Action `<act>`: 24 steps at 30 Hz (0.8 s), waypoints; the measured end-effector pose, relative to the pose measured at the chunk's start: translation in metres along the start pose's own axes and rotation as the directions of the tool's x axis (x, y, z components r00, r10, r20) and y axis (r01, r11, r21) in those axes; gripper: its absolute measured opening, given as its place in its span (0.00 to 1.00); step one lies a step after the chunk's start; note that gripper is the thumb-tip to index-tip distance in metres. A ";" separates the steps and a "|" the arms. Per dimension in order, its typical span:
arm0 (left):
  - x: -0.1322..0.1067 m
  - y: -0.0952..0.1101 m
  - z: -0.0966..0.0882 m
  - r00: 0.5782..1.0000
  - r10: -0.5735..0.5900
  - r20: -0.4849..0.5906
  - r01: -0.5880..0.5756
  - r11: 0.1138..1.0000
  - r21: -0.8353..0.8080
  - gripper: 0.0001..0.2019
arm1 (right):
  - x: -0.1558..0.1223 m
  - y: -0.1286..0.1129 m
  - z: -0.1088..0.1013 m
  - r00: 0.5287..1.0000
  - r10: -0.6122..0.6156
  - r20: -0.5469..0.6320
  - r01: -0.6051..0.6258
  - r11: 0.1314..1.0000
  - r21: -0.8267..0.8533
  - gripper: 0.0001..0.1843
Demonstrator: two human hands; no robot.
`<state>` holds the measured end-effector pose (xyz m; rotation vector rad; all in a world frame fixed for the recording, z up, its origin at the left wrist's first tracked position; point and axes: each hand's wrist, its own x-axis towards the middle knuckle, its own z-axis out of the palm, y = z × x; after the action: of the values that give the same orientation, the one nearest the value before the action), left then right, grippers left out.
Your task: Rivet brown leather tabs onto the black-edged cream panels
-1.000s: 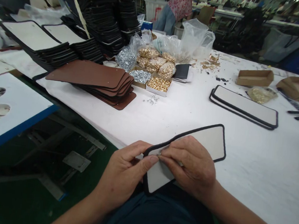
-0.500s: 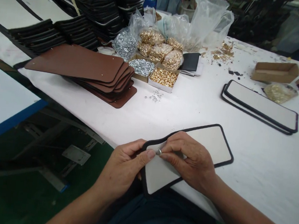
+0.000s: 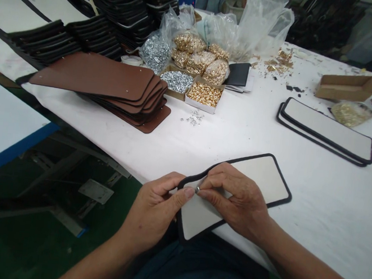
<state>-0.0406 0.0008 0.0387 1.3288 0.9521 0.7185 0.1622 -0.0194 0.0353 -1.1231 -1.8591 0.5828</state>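
Note:
A rounded rectangular panel, pale inside with a black border, lies partly over the table's front edge. My left hand grips its near left end, thumb on the pale face and fingers beneath. Between the thumb and forefinger of my right hand is a small silvery metal piece, pinched right beside my left thumb tip. It is at the panel's pale face; my fingers hide most of it, so its exact kind does not show.
Brown panels are stacked at left, black ones behind. Boxes of silver washer-like pieces and gold ones stand mid-table, with loose silver bits in front. More pale panels lie at right near a cardboard box.
Both hands stay at almost the same spot on the panel. The silvery piece has turned slightly between my right fingertips and less of it shows. The view has shifted a little.

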 end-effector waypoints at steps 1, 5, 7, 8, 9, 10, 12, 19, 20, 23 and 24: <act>-0.001 0.001 0.000 0.999 0.041 -0.007 -0.040 0.997 0.060 0.08 | 0.000 -0.001 0.000 1.000 0.007 0.007 -0.007 1.000 0.008 0.04; -0.004 0.002 0.001 0.982 0.190 -0.016 -0.180 0.950 0.256 0.08 | -0.002 -0.003 0.000 0.998 0.060 0.003 -0.060 0.998 0.036 0.05; -0.005 0.002 0.001 0.964 0.267 -0.010 -0.249 0.912 0.326 0.09 | -0.005 -0.002 0.001 0.993 0.097 -0.062 -0.094 0.994 0.047 0.06; -0.005 0.002 0.002 0.953 0.303 -0.005 -0.282 0.891 0.356 0.10 | -0.006 -0.001 0.001 0.989 0.110 -0.094 -0.105 0.993 0.054 0.08; -0.006 0.002 0.002 0.941 0.339 0.000 -0.313 0.870 0.381 0.10 | -0.008 0.000 0.002 0.987 0.113 -0.115 -0.106 0.993 0.060 0.13; -0.006 0.003 0.003 0.929 0.370 0.007 -0.341 0.850 0.402 0.11 | -0.009 0.002 0.002 0.989 0.098 -0.113 -0.092 0.994 0.058 0.17; -0.006 0.004 0.004 0.912 0.409 0.020 -0.377 0.818 0.435 0.12 | -0.011 0.004 0.002 0.997 0.034 -0.062 -0.032 0.999 0.040 0.19; -0.005 0.008 0.008 0.892 0.451 -0.013 -0.382 0.771 0.509 0.08 | -0.013 0.006 -0.004 0.999 -0.016 0.038 0.018 0.997 -0.072 0.03; -0.005 0.008 0.009 0.891 0.453 -0.021 -0.379 0.768 0.516 0.08 | -0.013 0.005 -0.005 0.999 -0.009 0.041 0.013 0.996 -0.090 0.04; -0.007 0.007 0.013 0.874 0.486 -0.005 -0.408 0.739 0.537 0.09 | -0.016 0.005 -0.007 0.998 0.001 0.058 0.006 0.993 -0.116 0.06; -0.007 0.007 0.015 0.863 0.506 0.010 -0.429 0.721 0.543 0.11 | -0.017 0.005 -0.008 0.998 0.002 0.064 0.006 0.994 -0.113 0.07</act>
<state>-0.0303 -0.0118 0.0464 2.0878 0.9691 0.9884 0.1752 -0.0324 0.0289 -1.1884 -1.9686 0.5230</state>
